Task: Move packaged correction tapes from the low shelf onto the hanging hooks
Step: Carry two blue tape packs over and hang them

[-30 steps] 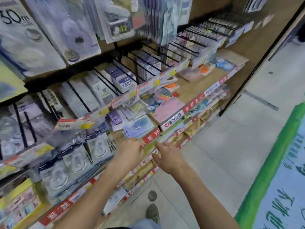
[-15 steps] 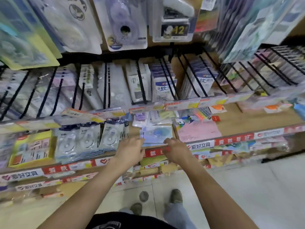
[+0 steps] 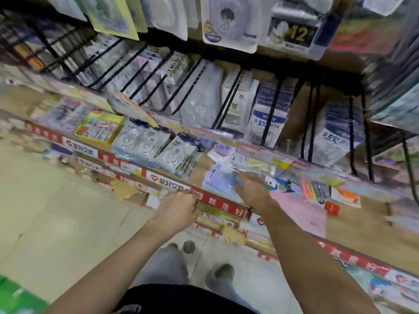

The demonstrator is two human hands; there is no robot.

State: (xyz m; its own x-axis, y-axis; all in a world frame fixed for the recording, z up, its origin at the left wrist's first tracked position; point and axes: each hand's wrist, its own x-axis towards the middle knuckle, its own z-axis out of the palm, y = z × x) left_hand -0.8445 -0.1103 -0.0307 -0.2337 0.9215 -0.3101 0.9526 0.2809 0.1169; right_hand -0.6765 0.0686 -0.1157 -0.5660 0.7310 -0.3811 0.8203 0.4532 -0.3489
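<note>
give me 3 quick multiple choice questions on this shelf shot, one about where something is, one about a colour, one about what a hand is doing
1. Where is the right hand?
A. on the floor
B. over the stack of pale blue packs on the low shelf
C. on the hanging hooks

2. What colour is the shelf-edge strip by the left hand?
A. red
B. black
C. green

3. What is the left hand doing?
A. hanging at the side
B. lifting a pack
C. resting at the shelf's front edge

Answers: 1 B, its fingers reach over those packs; 2 A, red with white characters; 3 C, its fingers meet the strip.
</note>
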